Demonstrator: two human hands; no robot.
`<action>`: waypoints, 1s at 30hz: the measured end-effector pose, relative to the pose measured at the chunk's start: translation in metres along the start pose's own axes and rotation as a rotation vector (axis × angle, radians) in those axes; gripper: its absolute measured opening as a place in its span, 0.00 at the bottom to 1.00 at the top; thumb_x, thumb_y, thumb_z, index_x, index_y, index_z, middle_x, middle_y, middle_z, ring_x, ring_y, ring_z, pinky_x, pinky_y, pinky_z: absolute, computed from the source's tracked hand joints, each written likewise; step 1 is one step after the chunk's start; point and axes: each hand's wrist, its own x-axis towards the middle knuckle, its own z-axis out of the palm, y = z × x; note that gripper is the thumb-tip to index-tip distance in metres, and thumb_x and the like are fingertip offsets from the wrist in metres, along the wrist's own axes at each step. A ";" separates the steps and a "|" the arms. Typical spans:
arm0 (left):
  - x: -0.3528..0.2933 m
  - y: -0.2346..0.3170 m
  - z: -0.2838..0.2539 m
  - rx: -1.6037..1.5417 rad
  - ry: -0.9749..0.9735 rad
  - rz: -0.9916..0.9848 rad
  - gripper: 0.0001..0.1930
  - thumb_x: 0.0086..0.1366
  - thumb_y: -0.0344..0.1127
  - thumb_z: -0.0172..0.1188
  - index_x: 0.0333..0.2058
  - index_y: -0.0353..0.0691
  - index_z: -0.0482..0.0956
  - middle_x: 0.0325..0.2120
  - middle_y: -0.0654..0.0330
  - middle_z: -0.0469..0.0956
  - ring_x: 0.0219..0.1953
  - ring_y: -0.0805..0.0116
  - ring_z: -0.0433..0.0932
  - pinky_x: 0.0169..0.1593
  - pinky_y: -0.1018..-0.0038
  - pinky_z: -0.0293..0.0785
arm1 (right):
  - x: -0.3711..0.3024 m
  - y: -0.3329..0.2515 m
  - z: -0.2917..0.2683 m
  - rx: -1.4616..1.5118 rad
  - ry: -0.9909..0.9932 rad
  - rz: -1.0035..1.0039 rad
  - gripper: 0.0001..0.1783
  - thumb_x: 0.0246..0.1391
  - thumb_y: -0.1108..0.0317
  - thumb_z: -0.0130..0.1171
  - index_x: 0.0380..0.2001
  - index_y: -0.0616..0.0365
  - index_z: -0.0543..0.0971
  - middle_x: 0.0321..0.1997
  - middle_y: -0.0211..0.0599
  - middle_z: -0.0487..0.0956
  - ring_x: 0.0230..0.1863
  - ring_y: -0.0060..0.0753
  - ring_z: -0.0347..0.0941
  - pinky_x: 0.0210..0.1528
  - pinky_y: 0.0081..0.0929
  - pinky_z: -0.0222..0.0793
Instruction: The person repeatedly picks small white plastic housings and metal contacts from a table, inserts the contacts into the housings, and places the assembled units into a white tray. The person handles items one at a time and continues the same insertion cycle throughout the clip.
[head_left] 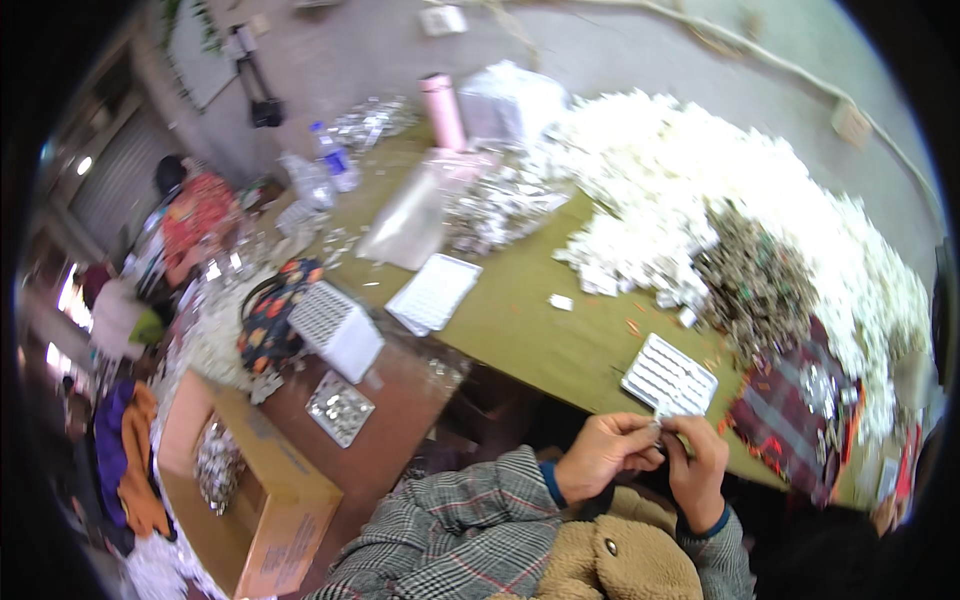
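Observation:
My left hand (608, 456) and my right hand (700, 468) meet at the table's near edge. Their fingertips pinch together on a small whitish piece (657, 422), too small to name and partly hidden by the fingers. Right beyond them, on the green table (520, 320), lies a white tray (655, 368) with dark slots in rows and some small pieces on its near side. A single white piece (561, 301) rests farther left. To the right of the tray spreads a dark checked cloth (790, 415) with loose small bits on it.
Behind the tray rises a large heap of white pieces (680, 170), with a brownish-grey pile (757, 280) against it. Farther left are white trays (436, 292), a pink bottle (442, 112) and silvery pieces (495, 210). An open cardboard box (290, 540) stands lower left. Other people sit far left.

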 end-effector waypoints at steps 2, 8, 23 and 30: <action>-0.001 0.001 0.002 -0.025 -0.004 0.094 0.12 0.70 0.33 0.59 0.47 0.31 0.79 0.35 0.59 0.83 0.33 0.74 0.84 0.41 0.77 0.83 | -0.005 -0.009 0.008 -0.120 0.090 -0.202 0.14 0.48 0.86 0.56 0.39 0.66 0.80 0.35 0.46 0.81 0.36 0.48 0.78 0.40 0.37 0.73; -0.018 0.006 0.009 0.044 0.012 0.123 0.13 0.69 0.35 0.62 0.45 0.31 0.80 0.35 0.60 0.83 0.34 0.75 0.83 0.41 0.77 0.84 | -0.018 -0.022 0.012 -0.184 0.124 -0.255 0.16 0.48 0.88 0.52 0.40 0.68 0.79 0.36 0.48 0.80 0.37 0.50 0.76 0.44 0.37 0.70; -0.048 -0.003 0.005 0.294 -0.054 0.075 0.08 0.64 0.31 0.62 0.37 0.32 0.79 0.28 0.57 0.81 0.23 0.72 0.82 0.30 0.76 0.82 | -0.030 -0.024 0.010 0.740 -0.068 0.462 0.05 0.63 0.73 0.59 0.36 0.65 0.77 0.30 0.31 0.80 0.26 0.17 0.74 0.30 0.16 0.69; -0.052 0.000 0.002 0.383 -0.005 0.077 0.07 0.64 0.30 0.62 0.37 0.32 0.78 0.28 0.59 0.81 0.23 0.73 0.82 0.30 0.77 0.82 | -0.030 -0.017 0.015 0.701 -0.113 0.460 0.04 0.59 0.77 0.61 0.31 0.64 0.75 0.28 0.29 0.78 0.25 0.17 0.73 0.29 0.16 0.69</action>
